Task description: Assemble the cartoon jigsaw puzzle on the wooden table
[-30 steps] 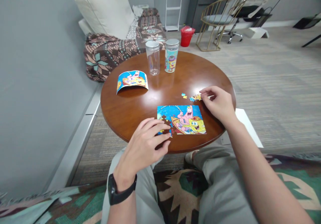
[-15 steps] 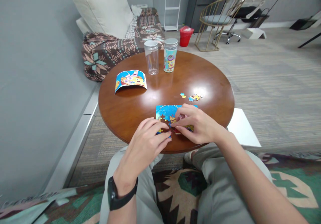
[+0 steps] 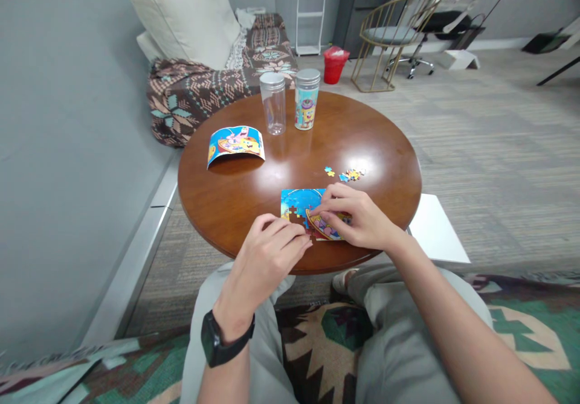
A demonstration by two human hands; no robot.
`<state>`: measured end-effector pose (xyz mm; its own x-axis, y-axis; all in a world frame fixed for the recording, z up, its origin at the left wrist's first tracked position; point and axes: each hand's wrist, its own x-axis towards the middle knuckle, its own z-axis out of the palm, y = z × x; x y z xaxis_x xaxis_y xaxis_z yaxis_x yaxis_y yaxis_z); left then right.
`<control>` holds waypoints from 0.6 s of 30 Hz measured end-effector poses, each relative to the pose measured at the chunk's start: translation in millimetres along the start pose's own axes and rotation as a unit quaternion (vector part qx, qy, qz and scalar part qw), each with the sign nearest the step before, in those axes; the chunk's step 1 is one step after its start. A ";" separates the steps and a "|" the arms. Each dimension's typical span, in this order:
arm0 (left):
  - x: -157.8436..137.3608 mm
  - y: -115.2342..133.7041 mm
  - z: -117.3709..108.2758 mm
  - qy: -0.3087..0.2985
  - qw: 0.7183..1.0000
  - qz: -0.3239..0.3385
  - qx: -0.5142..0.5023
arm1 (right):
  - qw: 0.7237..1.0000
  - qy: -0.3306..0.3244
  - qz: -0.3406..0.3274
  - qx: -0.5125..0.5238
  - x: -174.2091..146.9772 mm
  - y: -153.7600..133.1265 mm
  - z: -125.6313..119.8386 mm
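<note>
A partly assembled jigsaw puzzle (image 3: 302, 198) with a blue top and a yellow boat lies near the table's front edge. An uneven gap in its left half shows brown wood. My left hand (image 3: 276, 253), wearing a black watch, is at the lower left of the puzzle. Its fingers are bent and bunched, and whatever lies under the tips is hidden. From the right, my right hand (image 3: 357, 215) reaches over the puzzle, covering its upper right. Its index fingertip rests by the boat, with the thumb slightly apart. Loose puzzle pieces (image 3: 352, 175) lie beyond that hand.
A curved picture card (image 3: 236, 144) stands on the round brown table (image 3: 217, 202). Toward the back are a clear jar (image 3: 274, 108) and a jar with a cartoon print (image 3: 306, 105). A white board (image 3: 437, 229) sits low at the right. My knees are under the front edge.
My left fingers have drawn together and moved slightly down and right. My right hand has shifted slightly up and right, uncovering more of the boat.
</note>
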<state>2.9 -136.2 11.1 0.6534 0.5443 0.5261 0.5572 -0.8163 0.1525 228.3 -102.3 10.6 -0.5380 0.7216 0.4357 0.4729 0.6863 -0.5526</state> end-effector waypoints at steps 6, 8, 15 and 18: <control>-1.8 -0.6 6.2 0.033 0.998 0.030 -0.048 | 1.000 -0.004 -0.003 -0.005 -0.2 0.7 1.0; -2.5 -0.6 7.4 0.041 0.997 0.031 -0.058 | 1.000 -0.005 -0.004 -0.003 -0.2 0.6 1.1; 0.9 0.8 8.9 0.034 0.998 0.020 -0.056 | 1.000 0.005 -0.004 0.003 0.5 -0.3 1.6; 3.6 -0.2 7.3 0.023 0.999 0.026 -0.036 | 1.000 0.008 -0.007 0.000 0.9 -0.5 1.4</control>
<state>8.9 -132.7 6.9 0.6556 0.4931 0.5718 0.4834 -0.8559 0.1838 226.5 -102.1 10.3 -0.5337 0.7129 0.4549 0.4648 0.6967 -0.5465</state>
